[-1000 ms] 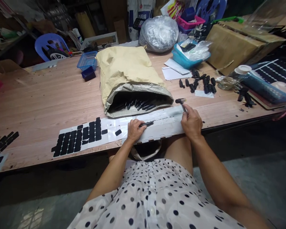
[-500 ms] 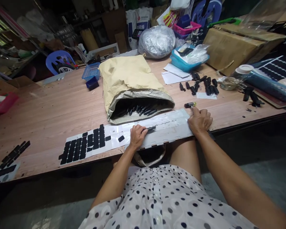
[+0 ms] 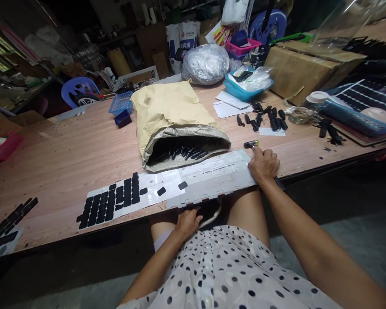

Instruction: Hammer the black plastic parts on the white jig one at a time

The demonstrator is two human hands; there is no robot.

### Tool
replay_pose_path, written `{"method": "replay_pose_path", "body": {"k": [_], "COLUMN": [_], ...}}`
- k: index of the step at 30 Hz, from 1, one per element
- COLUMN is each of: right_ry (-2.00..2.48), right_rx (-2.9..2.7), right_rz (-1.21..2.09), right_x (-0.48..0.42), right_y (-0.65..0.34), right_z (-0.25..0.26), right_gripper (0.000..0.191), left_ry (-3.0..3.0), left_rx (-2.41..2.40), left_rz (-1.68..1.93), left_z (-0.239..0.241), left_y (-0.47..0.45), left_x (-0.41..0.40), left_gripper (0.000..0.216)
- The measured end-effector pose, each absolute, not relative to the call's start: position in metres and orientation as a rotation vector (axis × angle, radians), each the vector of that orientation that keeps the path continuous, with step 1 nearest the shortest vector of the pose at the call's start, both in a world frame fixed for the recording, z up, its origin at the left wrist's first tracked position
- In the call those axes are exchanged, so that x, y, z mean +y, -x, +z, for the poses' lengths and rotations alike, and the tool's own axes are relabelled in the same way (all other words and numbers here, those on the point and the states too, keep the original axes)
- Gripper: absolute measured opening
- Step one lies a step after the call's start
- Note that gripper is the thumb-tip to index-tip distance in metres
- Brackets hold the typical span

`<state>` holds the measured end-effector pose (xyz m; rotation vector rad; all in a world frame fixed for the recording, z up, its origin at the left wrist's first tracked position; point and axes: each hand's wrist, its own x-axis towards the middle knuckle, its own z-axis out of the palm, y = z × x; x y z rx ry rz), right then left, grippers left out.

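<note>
My right hand point(image 3: 265, 165) is wrapped around the handle of a small hammer point(image 3: 251, 144), whose black and yellow head points away from me at the right end of a grey-white board point(image 3: 221, 185). Below the table's front edge is my left hand point(image 3: 188, 222), beside the dark mouth of a bag point(image 3: 212, 218) between my thighs. Its thumb stands apart from the fingers, which are partly hidden, and I see nothing held in it. Just beyond the board lies a large cream sack point(image 3: 176, 105), its open end towards me, with several slim black parts point(image 3: 193, 152) inside.
Rows of black pads point(image 3: 99, 208) lie on a white sheet at the left, with two loose pads point(image 3: 182, 185) nearer the board. Black pieces point(image 3: 273, 118) are scattered at the right, near a blue basin point(image 3: 249, 88) and a cardboard box point(image 3: 302, 71). A blue basket point(image 3: 120, 105) stands behind.
My left hand has moved from the board, where it held slim black parts, down to the bag below the edge. A pad it covered now shows. My right hand keeps the hammer.
</note>
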<state>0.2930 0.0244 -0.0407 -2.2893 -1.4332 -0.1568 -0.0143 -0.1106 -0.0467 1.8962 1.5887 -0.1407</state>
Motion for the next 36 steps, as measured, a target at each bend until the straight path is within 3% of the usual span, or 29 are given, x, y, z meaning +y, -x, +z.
{"method": "replay_pose_path", "body": {"k": [5, 11, 15, 20, 30, 36], "right_ry": [2.299, 2.353, 2.359, 2.361, 2.352, 2.336], "right_rx": [-1.447, -1.459, -1.462, -1.459, -1.435, -1.434], "right_rz": [-0.141, -0.125, -0.135, -0.128, -0.116, -0.091], "right_x": [0.024, 0.025, 0.025, 0.025, 0.026, 0.027], "right_y": [-0.291, -0.286, -0.281, -0.278, -0.282, -0.286], "right_z": [-0.039, -0.037, -0.034, -0.034, -0.034, -0.038], "right_gripper": [0.040, 0.041, 0.041, 0.042, 0.042, 0.042], "left_ry": [-2.000, -2.144, -2.263, -2.345, -2.304, -2.331], "left_rx": [1.231, 1.647, 1.745, 1.729, 1.715, 1.581], "left_rz": [0.138, 0.630, 0.499, 0.376, 0.293, 0.458], "left_z": [-0.004, 0.022, 0.010, -0.005, -0.001, 0.015], "left_y": [0.004, -0.021, -0.033, -0.034, -0.039, -0.003], "left_x": [-0.076, 0.048, 0.095, 0.093, 0.101, 0.068], "left_gripper": [0.022, 0.021, 0.013, 0.002, 0.003, 0.009]}}
